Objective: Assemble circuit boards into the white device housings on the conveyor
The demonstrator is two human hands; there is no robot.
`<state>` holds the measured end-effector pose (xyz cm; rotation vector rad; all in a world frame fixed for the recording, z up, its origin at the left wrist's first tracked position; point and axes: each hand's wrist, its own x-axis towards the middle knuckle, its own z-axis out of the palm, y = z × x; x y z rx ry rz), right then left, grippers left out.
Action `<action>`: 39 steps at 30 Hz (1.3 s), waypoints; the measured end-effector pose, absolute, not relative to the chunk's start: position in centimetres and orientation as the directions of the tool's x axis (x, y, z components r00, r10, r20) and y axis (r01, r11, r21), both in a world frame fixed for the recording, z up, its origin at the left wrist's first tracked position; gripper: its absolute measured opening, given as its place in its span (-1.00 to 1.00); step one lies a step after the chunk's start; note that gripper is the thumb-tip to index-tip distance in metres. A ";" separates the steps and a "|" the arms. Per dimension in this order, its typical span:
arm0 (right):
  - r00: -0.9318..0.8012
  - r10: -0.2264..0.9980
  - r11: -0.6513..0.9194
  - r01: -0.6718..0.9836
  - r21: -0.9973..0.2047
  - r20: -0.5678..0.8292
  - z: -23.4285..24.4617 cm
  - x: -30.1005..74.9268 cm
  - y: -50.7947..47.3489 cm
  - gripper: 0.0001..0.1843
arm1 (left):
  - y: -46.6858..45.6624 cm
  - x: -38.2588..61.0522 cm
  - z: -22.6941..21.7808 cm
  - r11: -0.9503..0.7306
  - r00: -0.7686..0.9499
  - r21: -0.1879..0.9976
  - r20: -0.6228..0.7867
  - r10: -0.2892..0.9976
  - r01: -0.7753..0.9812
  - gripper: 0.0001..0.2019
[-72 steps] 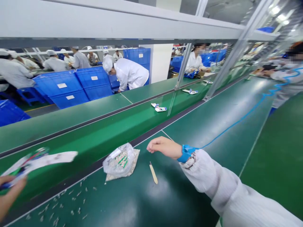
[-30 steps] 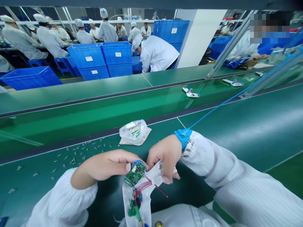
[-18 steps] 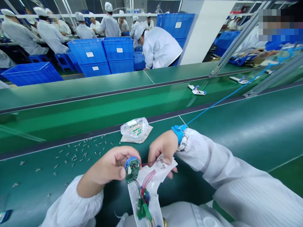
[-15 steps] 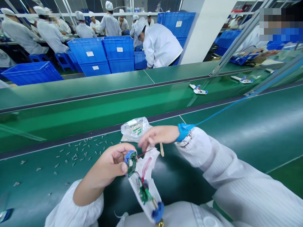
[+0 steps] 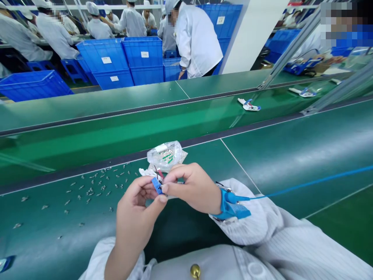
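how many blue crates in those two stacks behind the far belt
4: the left stack's top crate and bottom crate, the right stack's top crate and bottom crate. More may hide behind the far belt.

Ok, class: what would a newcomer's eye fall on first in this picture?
The left hand and right hand in the middle, pinching a small blue part with thin wires above the green conveyor belt. Left of them, small metal bits lie scattered on the belt. Far behind, stacked blue crates stand beyond the belts.
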<state>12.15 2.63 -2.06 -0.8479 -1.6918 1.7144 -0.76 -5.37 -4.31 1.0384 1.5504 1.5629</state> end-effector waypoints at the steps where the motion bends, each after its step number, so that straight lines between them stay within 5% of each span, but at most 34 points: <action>1: -0.632 0.773 -0.052 0.018 -0.998 -0.052 -2.2 12.1 2.8 -0.83 | -5.5 -0.7 -4.4 -0.047 -0.448 0.996 0.079 0.890 0.081 -0.76; 5: -0.631 0.774 -0.050 0.033 -0.998 -0.060 -2.6 12.1 4.7 -0.84 | -5.7 -0.5 -4.8 -0.039 -0.496 0.998 0.063 0.866 0.059 -0.74; 10: -0.518 0.850 0.049 0.265 -0.963 -0.099 -3.4 12.1 7.5 -0.73 | -5.7 -0.5 -5.4 -0.028 -0.573 0.994 0.081 0.816 0.102 -0.71; 16: -0.798 0.588 0.171 0.277 -0.945 -0.128 -3.6 11.8 5.9 -0.72 | -5.8 0.2 -5.4 -0.059 -0.553 0.950 0.228 0.801 0.306 -0.73; 24: -0.553 0.827 0.286 0.251 -0.925 0.105 -3.3 10.9 4.0 -0.73 | -5.6 0.7 -6.0 -0.033 -0.452 0.747 0.436 0.778 0.664 -0.76; 31: -0.402 0.875 0.398 0.278 -0.874 0.270 -3.9 10.8 3.1 -0.74 | -4.8 0.7 -5.1 -0.021 -0.281 0.489 0.537 0.795 0.872 -0.73; 35: -0.394 0.847 0.462 0.215 -0.860 0.357 -3.8 11.0 3.0 -0.78 | -4.5 0.5 -4.1 -0.007 -0.286 0.475 0.542 0.790 0.880 -0.71; 39: -0.394 0.836 0.468 0.148 -0.871 0.382 -3.2 11.3 3.0 -0.79 | -4.1 0.4 -2.3 0.040 -0.350 0.593 0.417 0.839 0.804 -0.69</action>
